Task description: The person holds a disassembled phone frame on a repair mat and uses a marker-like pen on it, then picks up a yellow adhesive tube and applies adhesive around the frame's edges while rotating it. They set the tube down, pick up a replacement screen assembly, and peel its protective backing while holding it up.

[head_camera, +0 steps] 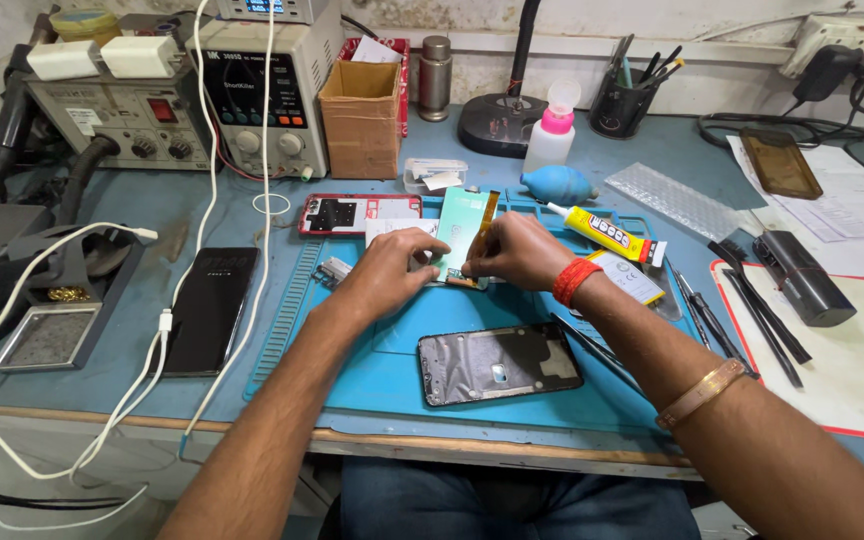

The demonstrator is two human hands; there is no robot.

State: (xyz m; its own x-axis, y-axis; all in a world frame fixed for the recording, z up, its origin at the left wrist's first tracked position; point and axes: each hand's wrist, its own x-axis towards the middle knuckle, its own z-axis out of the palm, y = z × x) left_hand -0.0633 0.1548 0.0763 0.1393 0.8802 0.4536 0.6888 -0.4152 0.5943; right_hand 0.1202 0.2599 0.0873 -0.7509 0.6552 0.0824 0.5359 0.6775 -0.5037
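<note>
both hands are pinching a thin green panel (459, 228) over the blue mat (392, 375): left hand (389, 268) gripping its lower edge, right hand (515, 250) pressing its ribbon (487, 215). it is looking light, fragile; hold edges only.

Both forearms reached forward and angled inward, bare to the elbow. The left hand (389, 264) lay palm down, fingers curled and pressing. The right hand (517, 252) met it fingertip to fingertip, knuckles up, wrist bent slightly inward.
</note>
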